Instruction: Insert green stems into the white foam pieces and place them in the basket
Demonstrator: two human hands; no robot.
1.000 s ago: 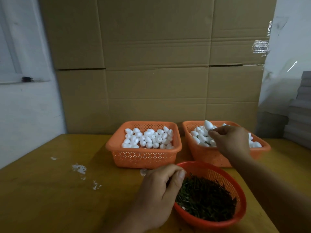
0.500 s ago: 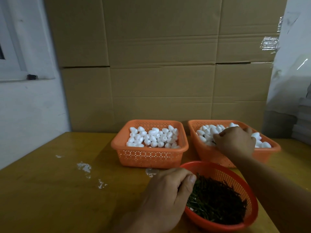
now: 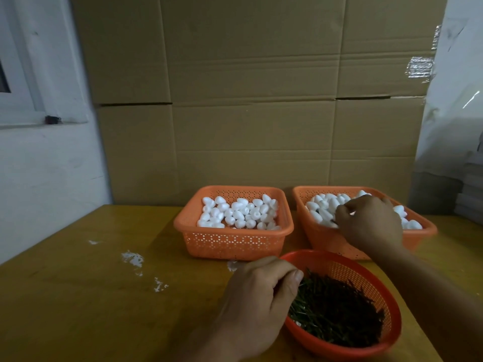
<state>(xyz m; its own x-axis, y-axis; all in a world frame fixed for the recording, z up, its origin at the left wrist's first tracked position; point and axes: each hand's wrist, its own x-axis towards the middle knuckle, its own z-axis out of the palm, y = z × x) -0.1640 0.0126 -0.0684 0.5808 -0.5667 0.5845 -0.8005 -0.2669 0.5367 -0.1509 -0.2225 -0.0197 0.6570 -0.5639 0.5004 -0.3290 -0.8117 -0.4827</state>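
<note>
Green thin stems (image 3: pixel 337 312) fill a round orange mesh bowl (image 3: pixel 366 273) at the near edge of a yellow wooden table (image 3: pixel 78 296). The left hand (image 3: pixel 257 307) curls at the bowl's left rim, fingertips pinched among the stems. White egg-shaped foam pieces (image 3: pixel 237 214) lie in two rectangular orange plastic baskets, left (image 3: pixel 230 242) and right (image 3: pixel 324 237), side by side behind the bowl. The right hand (image 3: pixel 371 222) reaches into the right basket, fingers curled around foam pieces. Brown cardboard sheets (image 3: pixel 248 100) stand behind.

left hand (image 3: pixel 257 299): curled fingers at the near round basket (image 3: pixel 392 333), in the stems (image 3: pixel 337 312)
right hand (image 3: pixel 369 223): reaching into the far right basket (image 3: pixel 316 236), on foam (image 3: pixel 322 207)
left basket (image 3: pixel 232 241): more foam pieces (image 3: pixel 236 212)
</note>
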